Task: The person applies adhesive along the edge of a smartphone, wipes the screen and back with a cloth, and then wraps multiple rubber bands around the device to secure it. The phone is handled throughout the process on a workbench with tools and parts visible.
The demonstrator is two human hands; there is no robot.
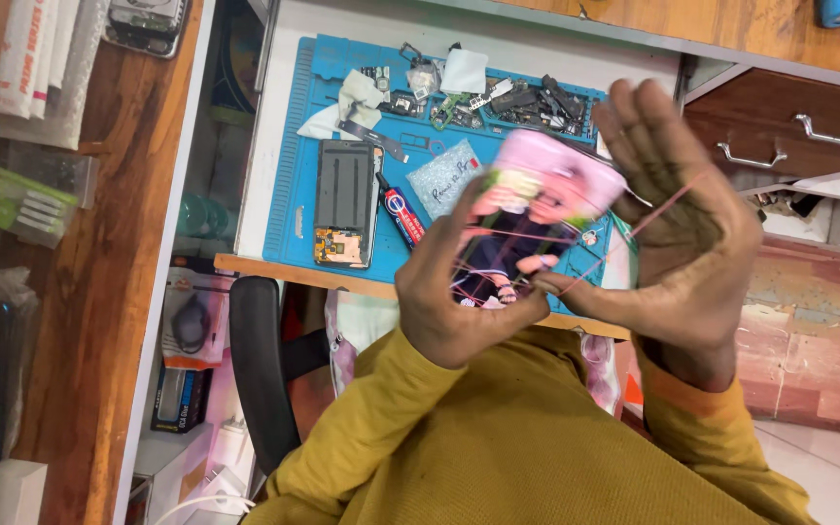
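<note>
My left hand [449,301] grips the lower end of a phone [537,199] in a pink case with a printed picture, held up in front of me above the desk edge. A thin red rubber band [668,206] runs across the phone and stretches over the palm of my right hand [692,224]. That hand stands to the right of the phone with its fingers straight and together, thumb touching the phone's lower edge. Both arms wear mustard-yellow sleeves.
A blue work mat [294,194] on the white desk carries an opened dark phone [345,199], a glue tube [402,214], a small clear bag [449,180] and several loose parts [507,97]. Wooden drawers [789,126] at right, a black chair [260,369] below.
</note>
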